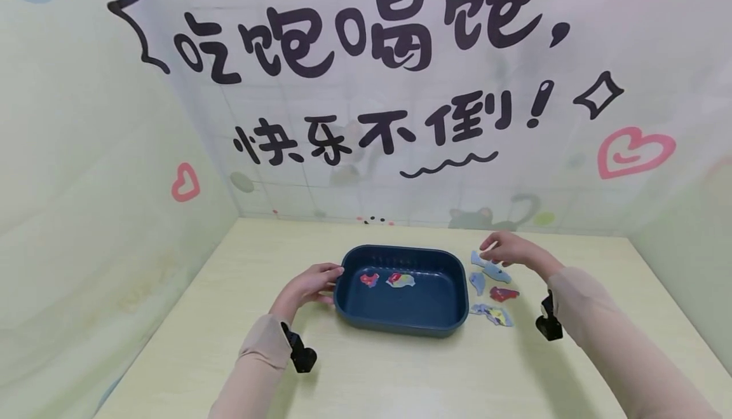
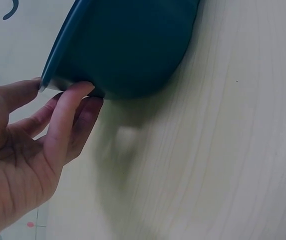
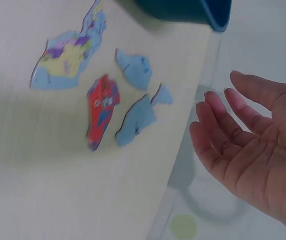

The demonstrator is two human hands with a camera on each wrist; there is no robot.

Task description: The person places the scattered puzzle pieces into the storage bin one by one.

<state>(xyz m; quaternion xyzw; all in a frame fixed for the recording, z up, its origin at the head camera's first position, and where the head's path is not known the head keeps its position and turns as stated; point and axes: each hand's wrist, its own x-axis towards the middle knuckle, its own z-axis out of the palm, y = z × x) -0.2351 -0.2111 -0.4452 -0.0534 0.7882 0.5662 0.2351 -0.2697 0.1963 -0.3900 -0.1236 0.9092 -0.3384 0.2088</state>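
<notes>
A dark blue rectangular tray (image 1: 406, 304) stands on the table. My left hand (image 1: 311, 283) holds its left end; in the left wrist view, one fingertip meets the rim and the thumb (image 2: 65, 117) lies against the outer wall. Inside the tray are a small red puzzle piece (image 1: 369, 280) and a multicoloured one (image 1: 401, 280). To the right of the tray, my right hand (image 1: 509, 248) hovers by the pale blue pieces (image 1: 496, 272), fingers loosely bent and apart, holding nothing. Nearby lie a red piece (image 3: 102, 111) and a yellow, purple and blue group (image 3: 65, 60).
The pale wooden table (image 1: 366, 374) reaches a printed fabric backdrop (image 1: 354, 196) with black characters and pink hearts. Similar fabric hangs at both sides. Each wrist wears a small black camera, such as the left one (image 1: 302, 357).
</notes>
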